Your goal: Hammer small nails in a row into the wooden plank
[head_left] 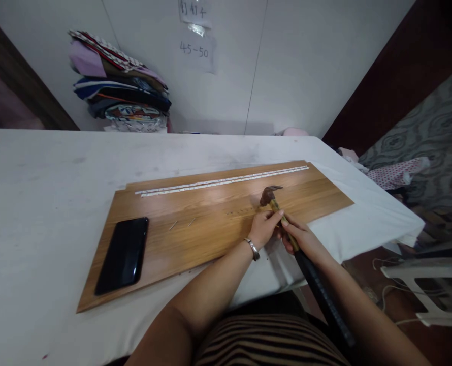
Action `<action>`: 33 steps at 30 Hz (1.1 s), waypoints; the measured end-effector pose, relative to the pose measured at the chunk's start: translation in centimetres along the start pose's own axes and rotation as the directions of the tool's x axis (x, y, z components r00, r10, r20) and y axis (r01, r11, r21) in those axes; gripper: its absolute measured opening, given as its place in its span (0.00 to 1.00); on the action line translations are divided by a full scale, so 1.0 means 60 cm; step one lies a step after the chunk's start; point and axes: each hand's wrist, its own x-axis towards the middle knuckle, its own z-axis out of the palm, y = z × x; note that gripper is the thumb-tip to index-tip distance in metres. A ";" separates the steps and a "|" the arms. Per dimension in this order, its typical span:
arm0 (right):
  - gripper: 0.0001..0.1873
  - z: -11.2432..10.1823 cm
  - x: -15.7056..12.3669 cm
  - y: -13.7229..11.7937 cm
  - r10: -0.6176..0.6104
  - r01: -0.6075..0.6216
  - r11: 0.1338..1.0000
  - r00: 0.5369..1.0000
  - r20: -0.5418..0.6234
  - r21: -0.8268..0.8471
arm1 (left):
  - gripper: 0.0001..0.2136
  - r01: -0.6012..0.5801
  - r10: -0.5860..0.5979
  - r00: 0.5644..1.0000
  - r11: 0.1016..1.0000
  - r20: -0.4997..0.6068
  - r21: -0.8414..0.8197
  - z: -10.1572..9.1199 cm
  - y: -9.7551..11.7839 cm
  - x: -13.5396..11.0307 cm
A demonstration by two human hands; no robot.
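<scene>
My right hand (301, 238) is wrapped around the yellow handle of a claw hammer (273, 202), close below its rusty head. The black grip of the hammer trails back toward my body. My left hand (263, 227), with a metal band on its wrist, is closed right beside the hammer's neck; what its fingers pinch is hidden. Under both lies a wood-grain board (211, 239). A row of small dark marks or nails (241, 210) runs left of the hammer head. Farther left, two loose nails (173, 225) rest on the board.
A black phone (123, 256) lies on the board's left end. Two pale marked strips (226, 181) run along its far side. The board is on a white-covered table (39, 213). Folded fabrics (121, 86) are stacked against the wall; a white plastic stool (427, 290) stands right.
</scene>
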 end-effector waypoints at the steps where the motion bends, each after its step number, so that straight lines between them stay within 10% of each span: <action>1: 0.29 -0.001 0.000 -0.001 0.005 -0.005 1.000 1.000 0.012 0.006 | 0.26 0.002 -0.002 1.000 1.000 -0.002 0.011 0.000 -0.001 0.001; 33: 0.30 -0.002 -0.002 0.005 -0.019 0.019 0.999 1.000 -0.014 -0.027 | 0.26 -0.018 0.018 1.000 1.000 -0.011 0.018 0.001 -0.004 0.000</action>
